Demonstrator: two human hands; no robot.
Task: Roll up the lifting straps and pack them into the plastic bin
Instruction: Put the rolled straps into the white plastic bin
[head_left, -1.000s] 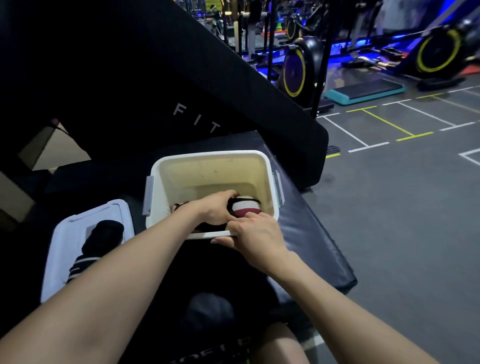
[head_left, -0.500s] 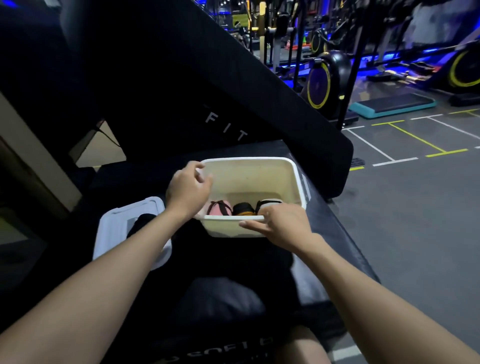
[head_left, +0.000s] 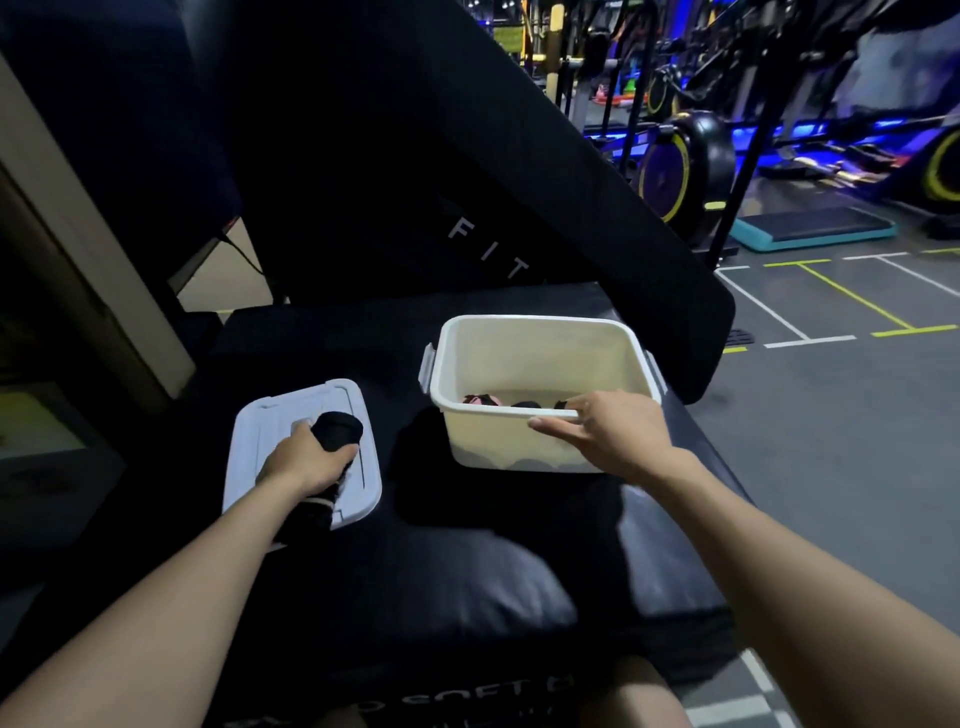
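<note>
Bin's rolled straps (head_left: 524, 402) mostly rim-hidden

Cream bin (head_left: 519, 441), pale-grey lid (head_left: 260, 457), black strap (head_left: 340, 430), pink-and-black rolls (head_left: 482, 399), black pad (head_left: 415, 571).

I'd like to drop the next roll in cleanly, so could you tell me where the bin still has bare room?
The far half of the cream plastic bin, up to its back wall, is bare floor. The near wall is crowded: rolled straps line it, and the right hand grips that rim. The left hand holds the black rolled strap over the pale grey lid.
</note>
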